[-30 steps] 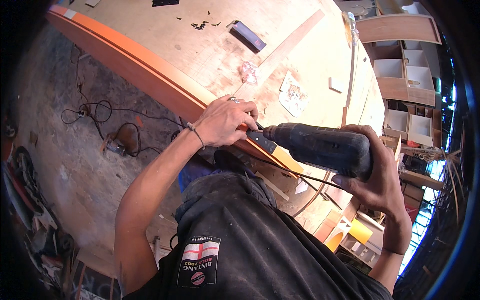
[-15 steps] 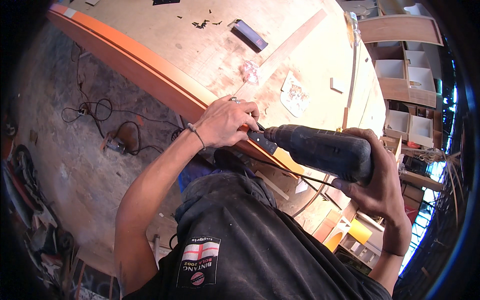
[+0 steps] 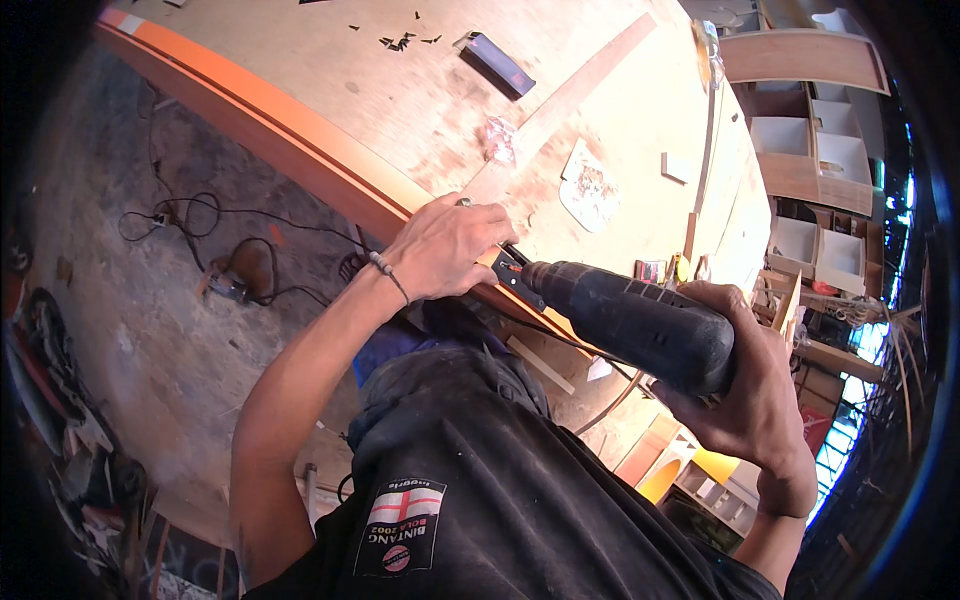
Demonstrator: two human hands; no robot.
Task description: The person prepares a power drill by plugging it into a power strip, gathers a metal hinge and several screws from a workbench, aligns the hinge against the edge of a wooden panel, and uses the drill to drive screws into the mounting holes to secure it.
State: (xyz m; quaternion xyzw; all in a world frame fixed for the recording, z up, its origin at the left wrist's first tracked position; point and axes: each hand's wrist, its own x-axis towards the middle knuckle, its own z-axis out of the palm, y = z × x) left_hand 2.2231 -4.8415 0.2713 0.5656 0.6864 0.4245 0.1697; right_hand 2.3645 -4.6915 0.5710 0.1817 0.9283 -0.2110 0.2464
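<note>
My right hand (image 3: 765,385) is wrapped around the rear of a black power drill (image 3: 640,325), which lies almost level and points left. Its front end meets a black metal plate with holes (image 3: 518,280) on the edge of a long orange board (image 3: 290,130). Just left of the drill's tip, my left hand (image 3: 450,248) lies over the board's edge, fingers curled and closed at the plate's end. The fingertips are partly hidden, and so is the drill's bit. A dark cord (image 3: 560,332) runs below the drill.
On the wooden tabletop (image 3: 420,110) lie several black screws (image 3: 400,42), a dark box (image 3: 496,66), a plastic packet (image 3: 500,138), a wood strip (image 3: 590,85) and a white sheet (image 3: 590,190). Cables (image 3: 200,215) trail over the floor at left. Cabinet parts (image 3: 815,150) stand at right.
The drill has tilted, its rear end swinging down and slightly left with my right hand. My left hand has shifted a little left, its fingers drawing back from the drill's tip.
</note>
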